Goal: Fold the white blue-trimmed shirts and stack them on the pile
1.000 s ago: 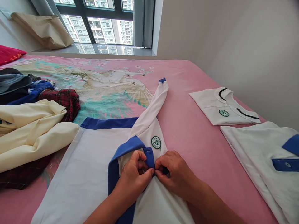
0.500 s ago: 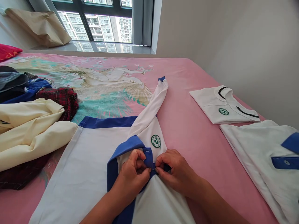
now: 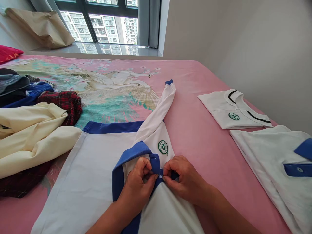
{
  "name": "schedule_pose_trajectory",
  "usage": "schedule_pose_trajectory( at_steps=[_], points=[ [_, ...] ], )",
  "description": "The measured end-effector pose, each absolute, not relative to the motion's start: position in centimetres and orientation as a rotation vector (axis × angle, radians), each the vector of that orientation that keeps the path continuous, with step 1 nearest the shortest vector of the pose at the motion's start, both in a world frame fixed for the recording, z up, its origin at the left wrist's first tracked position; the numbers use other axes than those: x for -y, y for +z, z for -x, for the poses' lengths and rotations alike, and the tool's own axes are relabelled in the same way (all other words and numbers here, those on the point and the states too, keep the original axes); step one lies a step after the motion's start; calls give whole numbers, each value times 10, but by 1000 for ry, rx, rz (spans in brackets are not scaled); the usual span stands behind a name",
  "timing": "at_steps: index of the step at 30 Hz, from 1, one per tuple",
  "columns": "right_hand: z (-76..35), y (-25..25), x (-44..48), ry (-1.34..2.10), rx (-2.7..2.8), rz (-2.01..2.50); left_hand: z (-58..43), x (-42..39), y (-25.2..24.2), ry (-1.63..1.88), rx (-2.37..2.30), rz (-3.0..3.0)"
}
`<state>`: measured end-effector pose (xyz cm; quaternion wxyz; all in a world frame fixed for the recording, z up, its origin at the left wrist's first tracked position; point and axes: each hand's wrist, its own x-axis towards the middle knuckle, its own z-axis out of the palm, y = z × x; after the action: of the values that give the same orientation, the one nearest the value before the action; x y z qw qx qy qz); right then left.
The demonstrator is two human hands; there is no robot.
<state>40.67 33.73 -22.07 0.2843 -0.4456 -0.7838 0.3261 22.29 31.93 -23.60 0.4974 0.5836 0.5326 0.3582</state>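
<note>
A white polo shirt [image 3: 87, 175] with a blue collar and blue hem lies spread on the bed, a round green badge [image 3: 162, 147] on its chest. One sleeve points away towards the window. At the blue button placket [image 3: 155, 162], my left hand [image 3: 138, 185] is closed, thumb and fingers pinching the fabric. Just right of it, my right hand [image 3: 185, 178] pinches the other side of the placket. A small pale button [image 3: 160, 176] shows between the two sets of fingertips. The fingers partly hide the placket.
A folded white shirt [image 3: 219, 109] with black trim lies right, near another folded white shirt [image 3: 263, 156] with blue parts. Left is a heap with cream clothing [image 3: 36, 133] and red plaid cloth [image 3: 69, 104]. A brown paper bag [image 3: 44, 29] rests on the windowsill.
The button between my fingertips shows more clearly now. Both hands keep their pinch on the placket and have barely shifted.
</note>
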Motion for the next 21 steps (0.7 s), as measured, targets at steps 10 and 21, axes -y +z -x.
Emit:
schedule_pose_trajectory(
  at_steps=[10,21],
  points=[
    [-409,-222,-338,955,2040,1207,-224,-319,-240,929,-1261,-1414],
    [-411,-227,-342,957,2060,1181,-222,-321,-240,925,-1178,-1338]
  ],
)
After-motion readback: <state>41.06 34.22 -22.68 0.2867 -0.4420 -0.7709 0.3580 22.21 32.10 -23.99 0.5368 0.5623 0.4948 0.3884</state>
